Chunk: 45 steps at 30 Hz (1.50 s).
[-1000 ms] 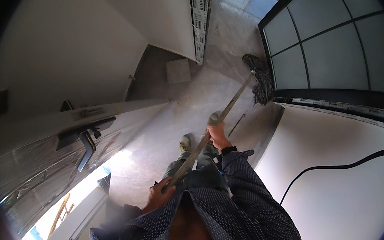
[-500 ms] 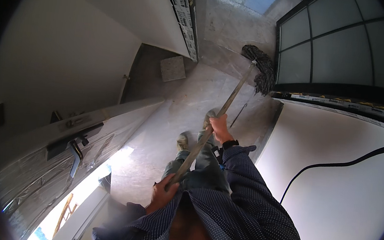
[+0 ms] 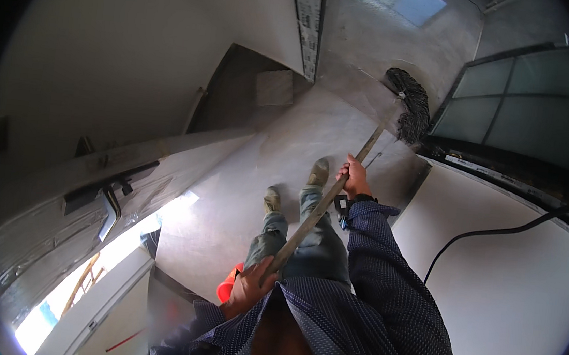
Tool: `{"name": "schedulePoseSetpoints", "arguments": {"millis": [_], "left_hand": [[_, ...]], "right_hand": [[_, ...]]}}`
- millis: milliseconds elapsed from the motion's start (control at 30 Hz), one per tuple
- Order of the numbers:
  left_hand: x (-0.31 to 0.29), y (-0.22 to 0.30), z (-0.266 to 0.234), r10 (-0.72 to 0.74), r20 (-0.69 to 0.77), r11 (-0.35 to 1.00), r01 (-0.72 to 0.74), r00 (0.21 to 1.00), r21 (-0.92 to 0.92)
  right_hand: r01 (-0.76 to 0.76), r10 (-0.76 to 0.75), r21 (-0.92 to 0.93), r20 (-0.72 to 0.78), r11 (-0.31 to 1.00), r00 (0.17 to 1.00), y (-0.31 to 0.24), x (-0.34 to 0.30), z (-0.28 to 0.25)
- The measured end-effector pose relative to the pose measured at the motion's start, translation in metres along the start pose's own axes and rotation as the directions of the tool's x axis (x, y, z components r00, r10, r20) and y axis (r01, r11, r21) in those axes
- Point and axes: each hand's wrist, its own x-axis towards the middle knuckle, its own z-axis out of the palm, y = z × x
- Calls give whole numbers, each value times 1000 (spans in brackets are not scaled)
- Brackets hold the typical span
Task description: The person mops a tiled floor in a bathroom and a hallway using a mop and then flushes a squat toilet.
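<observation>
A mop (image 3: 310, 225) with a long wooden handle slants from my waist to the floor ahead on the right. Its dark string head (image 3: 411, 106) lies spread on the floor beside the gridded glass panel. Farther up the handle, my right hand (image 3: 355, 175) is closed round it. My left hand (image 3: 250, 286) grips the handle's near end, close to my body. A thin hooked rod (image 3: 374, 159) shows just beyond my right hand, partly hidden by the handle.
A door (image 3: 112, 188) with a black handle stands at left. A square tile (image 3: 274, 87) sits by the wall. The dark-framed glass panel (image 3: 532, 98) and a white surface with a black cable (image 3: 491, 233) are at right. An orange object (image 3: 226, 287) is beside my left hand.
The mop head has shifted slightly to the right in view, and my right hand has moved outward with the handle. The orange object has come into sight by my left hand.
</observation>
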Motion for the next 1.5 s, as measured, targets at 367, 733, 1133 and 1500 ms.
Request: {"name": "schedulePoseSetpoints", "arguments": {"millis": [367, 733, 1133, 1500], "left_hand": [[-142, -144, -24, 49, -74, 970, -29, 996, 242], [-409, -358, -50, -345, -154, 839, 378, 926, 391], [-606, -374, -78, -674, -118, 518, 580, 729, 629], [-419, -305, -172, -549, -105, 756, 547, 829, 360]], "right_hand": [[-107, 106, -1, -132, 994, 986, 160, -98, -34], [-386, 388, -47, 58, 921, 920, 434, -234, -51], [-620, 758, -550, 38, 560, 651, 652, -287, -41], [-379, 481, -391, 206, 839, 852, 561, -198, 29]]}}
